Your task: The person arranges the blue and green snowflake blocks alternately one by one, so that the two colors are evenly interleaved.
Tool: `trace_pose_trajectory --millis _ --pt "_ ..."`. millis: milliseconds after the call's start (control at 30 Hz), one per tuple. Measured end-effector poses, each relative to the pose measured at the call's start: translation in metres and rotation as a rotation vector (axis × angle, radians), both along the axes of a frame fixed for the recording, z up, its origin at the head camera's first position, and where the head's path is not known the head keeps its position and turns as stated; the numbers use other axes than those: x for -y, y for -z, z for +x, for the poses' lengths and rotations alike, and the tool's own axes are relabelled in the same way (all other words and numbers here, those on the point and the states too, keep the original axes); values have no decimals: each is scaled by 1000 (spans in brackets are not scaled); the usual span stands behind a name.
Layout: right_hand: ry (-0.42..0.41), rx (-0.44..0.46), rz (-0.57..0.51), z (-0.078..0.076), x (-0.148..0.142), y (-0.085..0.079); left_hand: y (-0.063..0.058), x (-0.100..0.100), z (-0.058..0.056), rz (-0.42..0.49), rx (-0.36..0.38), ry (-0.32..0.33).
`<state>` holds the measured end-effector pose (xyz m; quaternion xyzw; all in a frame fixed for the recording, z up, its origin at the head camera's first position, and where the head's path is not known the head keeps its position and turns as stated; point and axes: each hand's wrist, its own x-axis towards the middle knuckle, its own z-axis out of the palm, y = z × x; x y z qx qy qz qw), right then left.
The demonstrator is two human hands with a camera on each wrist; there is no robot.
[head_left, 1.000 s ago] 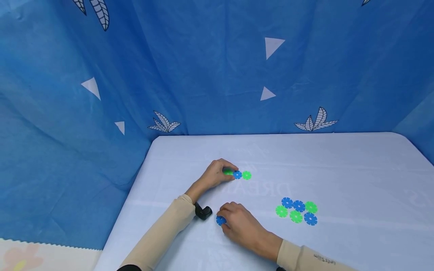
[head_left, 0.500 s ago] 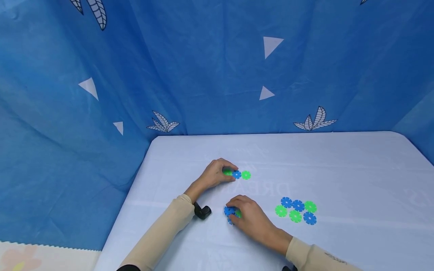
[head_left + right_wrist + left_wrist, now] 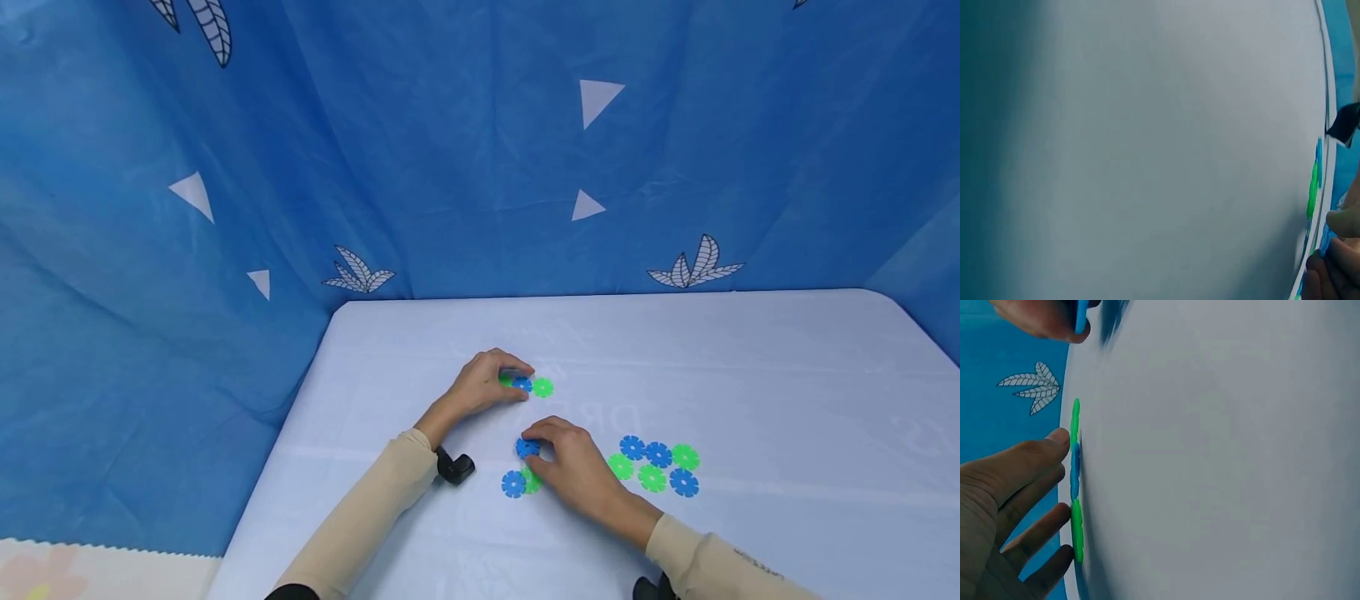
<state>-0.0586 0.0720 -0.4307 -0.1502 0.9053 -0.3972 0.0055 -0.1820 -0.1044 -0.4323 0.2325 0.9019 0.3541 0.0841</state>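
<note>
My left hand [image 3: 483, 383] is at a row of notched, flower-shaped plastic discs, with a green disc [image 3: 1077, 528], a blue disc [image 3: 1075, 469] and another green disc [image 3: 543, 387]. Thumb and fingers are spread, their tips right at the discs' edges in the left wrist view. My right hand [image 3: 577, 467] pinches a blue disc [image 3: 527, 447] between thumb and fingers, nearer to me than the row. Just below that hand lie a blue disc [image 3: 513, 484] and a green disc [image 3: 531, 481], the green one partly covered by the blue.
To the right, a cluster of several blue and green discs [image 3: 658, 455] lies on the white tablecloth [image 3: 810, 400]. Blue patterned cloth [image 3: 480, 150] hangs behind and left of the table. A black wrist mount [image 3: 455, 468] juts out below my left wrist.
My right hand has moved right and away from me with the blue disc, uncovering a blue and a green disc on the table. My left hand stays by the row, shifting only slightly.
</note>
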Motion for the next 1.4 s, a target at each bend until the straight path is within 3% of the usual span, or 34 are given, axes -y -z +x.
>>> trace_pose_trajectory --millis 333,733,1400 --pt "89 -30 -26 -16 -20 4 1 -10 -2 -6 -15 38" --pt "127 -94 -12 -39 -38 3 -2 -15 -3 -58 -29 74" --pt "167 -40 87 -65 -40 3 2 -17 -5 -57 -32 58"
